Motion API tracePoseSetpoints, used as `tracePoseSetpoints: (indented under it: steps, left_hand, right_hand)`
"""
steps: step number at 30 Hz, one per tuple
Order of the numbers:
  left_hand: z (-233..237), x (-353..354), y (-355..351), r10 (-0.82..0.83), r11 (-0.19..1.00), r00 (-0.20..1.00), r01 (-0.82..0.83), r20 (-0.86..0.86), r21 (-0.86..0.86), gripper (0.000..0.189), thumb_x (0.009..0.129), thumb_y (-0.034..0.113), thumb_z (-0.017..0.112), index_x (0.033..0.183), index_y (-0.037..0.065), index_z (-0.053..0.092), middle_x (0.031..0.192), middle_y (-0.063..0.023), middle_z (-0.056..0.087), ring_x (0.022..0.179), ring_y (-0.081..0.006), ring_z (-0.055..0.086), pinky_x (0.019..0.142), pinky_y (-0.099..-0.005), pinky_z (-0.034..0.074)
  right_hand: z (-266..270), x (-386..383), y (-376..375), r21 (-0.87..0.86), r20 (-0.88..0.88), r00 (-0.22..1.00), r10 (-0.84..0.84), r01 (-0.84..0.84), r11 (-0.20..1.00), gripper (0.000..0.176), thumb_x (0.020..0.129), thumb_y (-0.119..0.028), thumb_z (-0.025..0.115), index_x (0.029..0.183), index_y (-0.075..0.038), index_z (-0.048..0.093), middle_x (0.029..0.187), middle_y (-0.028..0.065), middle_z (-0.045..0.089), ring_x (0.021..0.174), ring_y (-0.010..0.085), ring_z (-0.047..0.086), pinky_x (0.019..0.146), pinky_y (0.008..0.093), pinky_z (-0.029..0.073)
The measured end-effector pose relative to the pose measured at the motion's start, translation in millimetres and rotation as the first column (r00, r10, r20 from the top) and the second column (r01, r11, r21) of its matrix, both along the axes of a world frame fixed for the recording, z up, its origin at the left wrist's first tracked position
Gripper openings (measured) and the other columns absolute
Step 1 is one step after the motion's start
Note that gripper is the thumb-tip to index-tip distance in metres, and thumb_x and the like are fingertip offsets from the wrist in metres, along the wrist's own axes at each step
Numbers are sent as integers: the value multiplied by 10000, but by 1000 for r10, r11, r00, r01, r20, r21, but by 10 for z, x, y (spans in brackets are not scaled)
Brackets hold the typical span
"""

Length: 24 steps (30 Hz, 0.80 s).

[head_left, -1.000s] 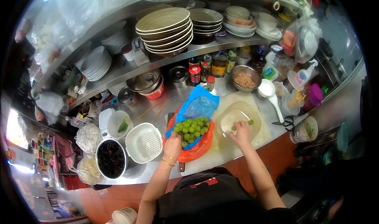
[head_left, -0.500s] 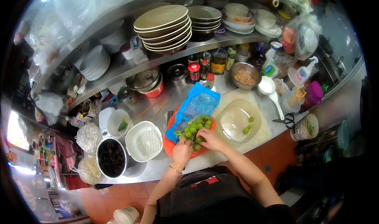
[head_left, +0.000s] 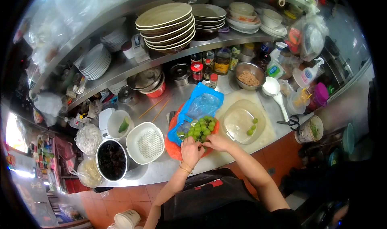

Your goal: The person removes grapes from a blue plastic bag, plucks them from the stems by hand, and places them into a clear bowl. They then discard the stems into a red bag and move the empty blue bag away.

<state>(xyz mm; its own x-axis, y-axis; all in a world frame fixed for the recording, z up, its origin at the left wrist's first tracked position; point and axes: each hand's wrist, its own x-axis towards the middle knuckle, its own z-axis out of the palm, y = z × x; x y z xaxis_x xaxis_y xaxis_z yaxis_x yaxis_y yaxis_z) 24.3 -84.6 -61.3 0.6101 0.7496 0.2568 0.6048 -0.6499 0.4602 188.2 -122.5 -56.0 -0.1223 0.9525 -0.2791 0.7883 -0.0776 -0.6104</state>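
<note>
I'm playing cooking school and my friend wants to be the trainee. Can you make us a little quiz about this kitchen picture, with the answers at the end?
1. What are the left hand and right hand both at?
A) the scissors
B) the bunch of grapes
C) the basket

2. True or false: a few loose grapes lie in the clear tub.

3. Fill in the colour: the ladle to the right of the tub is ____.

Key: 1. B; 2. True; 3. white.
</note>
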Motion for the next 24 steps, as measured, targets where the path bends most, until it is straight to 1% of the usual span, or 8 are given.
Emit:
tracePoseSetpoints:
  steps: [1, 2, 4, 7, 9, 12, 17, 24]
  left_hand:
    - [1, 4, -11, -2, 1000, 1000, 2, 1, 13, 87, 580, 167, 666, 626, 100, 638, 717, -80, 458, 753, -252, 482, 642, -381, 373]
    - [-16, -4, -13, -10, 1000, 1000, 10, 0, 20, 84, 583, 165, 665, 626, 99, 635, 717, -79, 456, 753, -252, 480, 639, -380, 371]
    - [-62, -42, -6, -26, 999, 1000, 26, -4, 32, 79, 590, 160, 661, 626, 98, 628, 716, -79, 453, 754, -252, 476, 633, -378, 368]
    - [-40, -97, 8, -60, 998, 997, 60, 37, 17, 87, 604, 129, 641, 689, 113, 645, 745, -68, 467, 771, -242, 480, 637, -368, 362]
    - [-35, -107, 10, -110, 994, 990, 109, 83, 17, 125, 601, 120, 638, 725, 118, 648, 755, -64, 460, 776, -237, 476, 642, -363, 359]
    - [44, -149, 7, -234, 972, 972, 234, 12, 28, 146, 618, 126, 621, 761, 130, 650, 766, -61, 452, 784, -230, 472, 649, -352, 355]
    - [-13, -72, -4, -295, 936, 943, 318, -154, 152, 129, 657, 154, 586, 767, 146, 652, 757, -54, 439, 790, -221, 463, 649, -342, 346]
    - [13, -102, 89, -316, 924, 938, 339, -145, 176, 99, 637, 173, 608, 726, 159, 647, 740, -38, 423, 767, -215, 449, 641, -338, 335]
  right_hand:
    - [28, 2, -11, -39, -19, 1000, -19, 18, 999, 359, 831, -320, 532, 891, 32, 573, 795, 199, 592, 773, 341, 584, 709, 406, 463]
    - [13, 23, -23, -151, -183, 975, -122, 95, 984, 359, 828, -319, 536, 892, 32, 572, 790, 195, 592, 761, 334, 585, 699, 395, 465]
    - [-29, 121, -88, -395, -449, 818, -359, 179, 901, 360, 822, -319, 544, 894, 33, 570, 782, 185, 591, 736, 320, 585, 681, 372, 468]
    - [127, 451, -300, 27, -298, 923, -244, 264, 964, 280, 814, -277, 568, 909, -14, 588, 813, 132, 601, 737, 217, 591, 675, 318, 457]
    - [66, 689, -465, 152, -262, 899, -351, 398, 905, 260, 764, -254, 600, 937, -60, 605, 795, 132, 587, 737, 270, 574, 690, 344, 474]
    - [62, 779, -581, 655, 184, 853, -489, 264, 708, 240, 734, -225, 617, 924, -80, 602, 801, 137, 586, 781, 271, 575, 703, 373, 479]
    - [-80, -23, -532, 152, 46, 975, -216, 207, 967, 261, 669, -162, 673, 886, -65, 563, 877, 114, 577, 785, 292, 566, 700, 383, 472]
    - [-354, -365, -505, 388, -114, 952, -283, 304, 870, 274, 702, -234, 642, 897, -60, 558, 875, 138, 558, 812, 318, 562, 674, 400, 478]
